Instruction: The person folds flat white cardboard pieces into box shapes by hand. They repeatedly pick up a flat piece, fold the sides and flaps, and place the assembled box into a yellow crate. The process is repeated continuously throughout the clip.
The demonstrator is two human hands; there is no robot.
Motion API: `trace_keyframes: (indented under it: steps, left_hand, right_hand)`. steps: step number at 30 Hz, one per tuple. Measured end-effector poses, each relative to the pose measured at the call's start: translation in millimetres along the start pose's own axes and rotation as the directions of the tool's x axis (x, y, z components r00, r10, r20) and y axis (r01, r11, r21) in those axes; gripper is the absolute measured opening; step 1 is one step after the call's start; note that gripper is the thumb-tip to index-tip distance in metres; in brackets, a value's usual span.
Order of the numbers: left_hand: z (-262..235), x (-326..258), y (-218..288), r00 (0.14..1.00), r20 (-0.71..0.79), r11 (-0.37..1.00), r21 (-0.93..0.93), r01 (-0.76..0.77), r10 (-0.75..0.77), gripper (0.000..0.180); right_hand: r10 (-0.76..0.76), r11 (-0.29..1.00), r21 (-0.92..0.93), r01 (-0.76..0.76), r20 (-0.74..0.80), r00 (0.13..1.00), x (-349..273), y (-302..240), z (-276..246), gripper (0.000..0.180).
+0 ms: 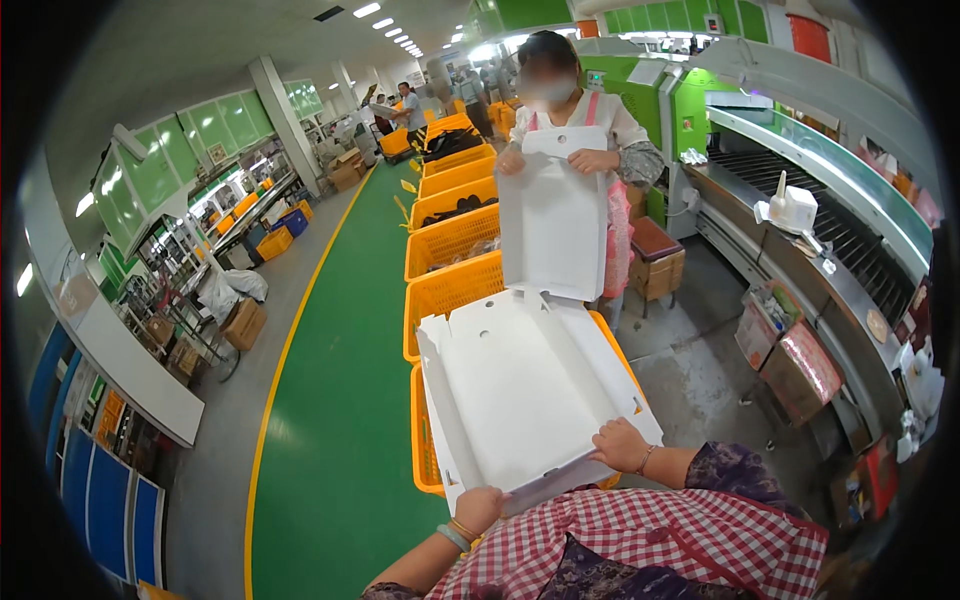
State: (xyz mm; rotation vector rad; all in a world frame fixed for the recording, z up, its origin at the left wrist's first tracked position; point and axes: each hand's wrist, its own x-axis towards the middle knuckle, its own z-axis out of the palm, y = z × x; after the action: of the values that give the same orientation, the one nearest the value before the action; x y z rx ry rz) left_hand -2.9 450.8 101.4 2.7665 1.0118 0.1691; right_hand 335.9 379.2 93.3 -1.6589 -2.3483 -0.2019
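A large white tray-like sheet [520, 395] with folded-up sides and small slots rests over the yellow baskets in front of me. My left hand [480, 508] grips its near left corner, fingers closed on the edge. My right hand [622, 445] is closed round the near right edge. Another white piece lies partly beneath it on the right. Across from me, a co-worker [575, 130] in a mask and pink apron holds a similar white tray [553, 220] upright with both hands. Its lower edge is close to the far edge of mine.
Yellow plastic baskets [455, 240], some with dark items, stand in a row ahead. A green walkway [330, 400] with a yellow line runs along the left. On the right are a machine bench [800, 240], a box used as a stool [657, 260] and cardboard boxes [800, 370].
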Motion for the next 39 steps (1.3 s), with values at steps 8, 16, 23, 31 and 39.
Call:
trace_keyframes:
  steps: [8,16,23,31,39]
  left_hand:
    - [7.0,-4.2,4.8,0.984,-0.179,1.000,0.028,0.000,0.005,0.033]
    - [14.1,-8.1,7.1,0.967,-0.252,0.999,0.011,0.037,-0.033,0.027]
    - [36.6,1.6,25.4,0.813,-0.568,0.991,0.114,-0.071,0.124,0.015]
    - [63.1,14.6,31.8,0.838,-0.545,0.996,0.050,0.070,-0.031,0.019]
    - [60.4,19.6,38.9,0.842,-0.535,0.997,0.005,0.080,-0.065,0.020]
  right_hand:
    - [-0.064,0.996,-0.061,0.066,0.024,0.998,4.9,11.6,-12.4,0.035]
    - [-0.020,0.999,0.027,0.022,-0.045,0.999,-4.9,8.2,-14.5,0.022]
    - [-0.046,0.998,0.032,0.054,-0.200,0.979,-22.3,-3.4,-6.0,0.013]
    - [0.030,0.997,0.073,-0.013,-0.235,0.971,-13.9,-23.5,13.6,0.018]
    - [0.013,0.993,0.121,0.013,-0.210,0.978,-14.2,-16.1,20.4,0.014]
